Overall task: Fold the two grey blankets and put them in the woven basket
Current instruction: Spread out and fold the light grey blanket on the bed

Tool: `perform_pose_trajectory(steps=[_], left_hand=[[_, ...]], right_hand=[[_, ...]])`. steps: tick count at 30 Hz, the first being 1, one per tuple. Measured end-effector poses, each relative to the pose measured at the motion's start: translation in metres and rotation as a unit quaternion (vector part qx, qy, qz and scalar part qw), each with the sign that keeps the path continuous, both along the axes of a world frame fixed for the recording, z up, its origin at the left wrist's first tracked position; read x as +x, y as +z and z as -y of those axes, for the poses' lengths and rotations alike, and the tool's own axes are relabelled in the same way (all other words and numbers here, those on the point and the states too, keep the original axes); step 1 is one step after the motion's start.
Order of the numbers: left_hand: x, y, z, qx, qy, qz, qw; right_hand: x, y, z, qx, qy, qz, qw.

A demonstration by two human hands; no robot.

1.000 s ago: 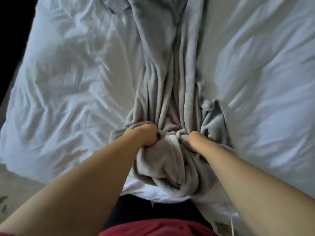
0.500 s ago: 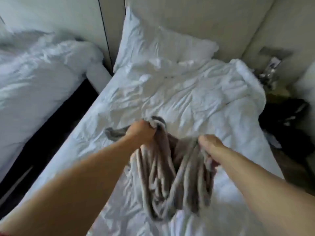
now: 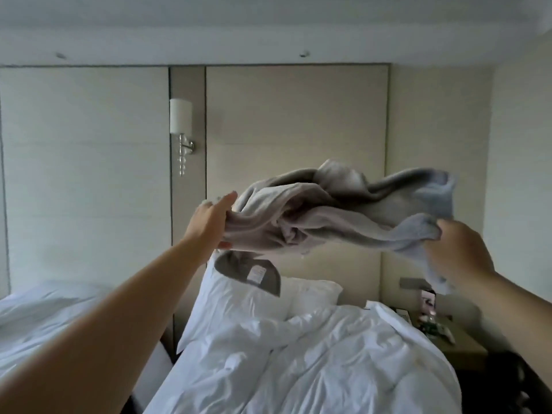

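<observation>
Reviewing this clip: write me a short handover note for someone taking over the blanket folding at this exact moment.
Hands: left hand grips one end of the grey blanket, right hand grips the other end.
The blanket hangs bunched in the air above the bed, unfolded.
Second blanket and woven basket: not in view.
Done: nothing folded.
Left: fold this blanket, fold the second, put both in the basket.

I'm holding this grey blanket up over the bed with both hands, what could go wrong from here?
The grey blanket is bunched and twisted between left hand and right hand, so folding now may come out uneven. A swing rightward could sweep the small items off the nightstand.
</observation>
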State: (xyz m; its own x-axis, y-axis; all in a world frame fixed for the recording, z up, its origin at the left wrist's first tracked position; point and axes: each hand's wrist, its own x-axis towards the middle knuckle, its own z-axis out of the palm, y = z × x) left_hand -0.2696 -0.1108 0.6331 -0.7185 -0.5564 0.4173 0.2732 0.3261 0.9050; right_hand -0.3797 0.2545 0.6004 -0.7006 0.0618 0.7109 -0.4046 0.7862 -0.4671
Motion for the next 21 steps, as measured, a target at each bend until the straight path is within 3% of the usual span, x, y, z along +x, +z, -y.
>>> perform_pose_trajectory(steps=[5,9,12,15,21], left_hand=[[0.011,-0.068,0.007,0.032,0.043,0.105,0.993],[0.02,-0.149,0.01,0.062,0.042,0.184,0.98],[0.039,-0.223,0.007,0.071,0.039,0.259,0.963],[0.066,-0.298,-0.004,0.122,0.015,0.343,0.931],[0.142,-0.416,-0.018,0.235,0.002,0.382,0.894]], right_hand=[[0.017,-0.076,-0.006,0.045,-0.008,0.058,0.997],[0.033,-0.158,-0.001,0.119,0.004,0.154,0.981],[0.051,-0.233,0.01,0.121,0.021,0.297,0.947],[0.075,-0.308,0.014,0.173,0.043,0.38,0.908],[0.141,-0.436,0.018,0.241,0.082,0.513,0.82]])
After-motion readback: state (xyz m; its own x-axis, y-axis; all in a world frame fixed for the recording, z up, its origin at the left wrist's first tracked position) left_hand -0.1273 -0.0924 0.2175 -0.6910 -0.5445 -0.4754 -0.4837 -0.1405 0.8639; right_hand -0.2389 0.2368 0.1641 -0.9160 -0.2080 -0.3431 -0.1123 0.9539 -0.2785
